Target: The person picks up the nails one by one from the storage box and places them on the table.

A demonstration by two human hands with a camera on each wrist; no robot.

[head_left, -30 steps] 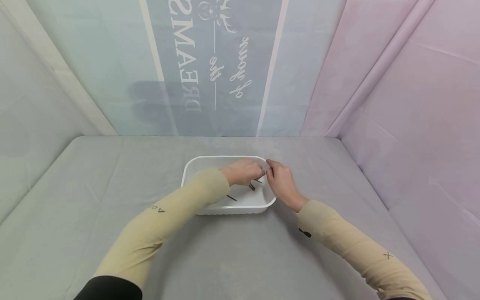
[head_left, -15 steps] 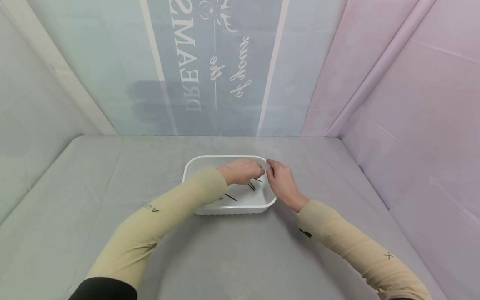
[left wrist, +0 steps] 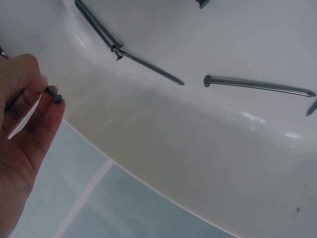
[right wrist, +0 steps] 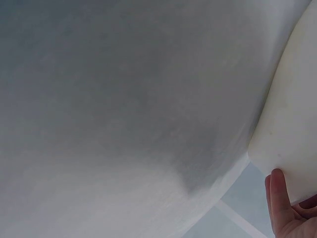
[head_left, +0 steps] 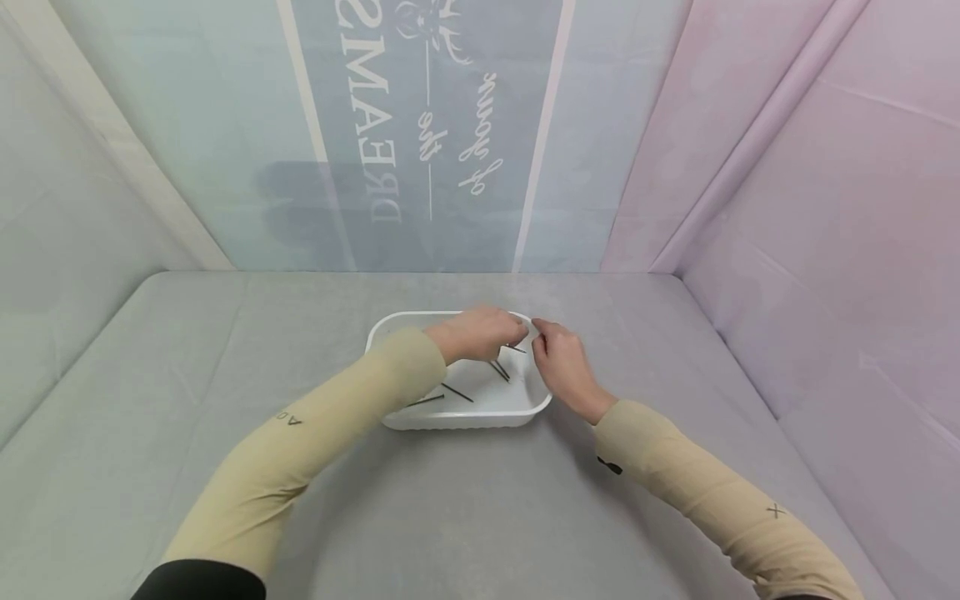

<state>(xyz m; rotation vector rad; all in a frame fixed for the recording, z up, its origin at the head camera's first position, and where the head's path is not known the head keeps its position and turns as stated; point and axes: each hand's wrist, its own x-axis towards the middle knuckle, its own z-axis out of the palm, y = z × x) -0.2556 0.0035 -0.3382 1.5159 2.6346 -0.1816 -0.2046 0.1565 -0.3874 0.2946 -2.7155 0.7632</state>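
A white rectangular tray [head_left: 465, 419] with several dark metal nails [head_left: 457, 392] stands on the grey surface. Over its far right part is my left hand [head_left: 480, 332], which pinches a nail [left wrist: 54, 94] between thumb and fingers; only its head end shows in the left wrist view. Below that hand, two nails [head_left: 500, 372] lie side by side on the tray floor. My right hand [head_left: 568, 367] holds the tray's right rim, with fingers [right wrist: 281, 198] against the outer wall. Its thumb is mostly hidden in the right wrist view.
A grey cloth-covered surface [head_left: 480, 517] lies around the tray. Fabric walls enclose it: a printed blue-grey one [head_left: 450, 233] behind, a pinkish one [head_left: 840, 250] on the right and a pale one [head_left: 67, 250] on the left.
My left hand has risen slightly toward the far side and shifted a little left, and its arm uncovers more nails at the near left. The right hand has stayed at the rim.
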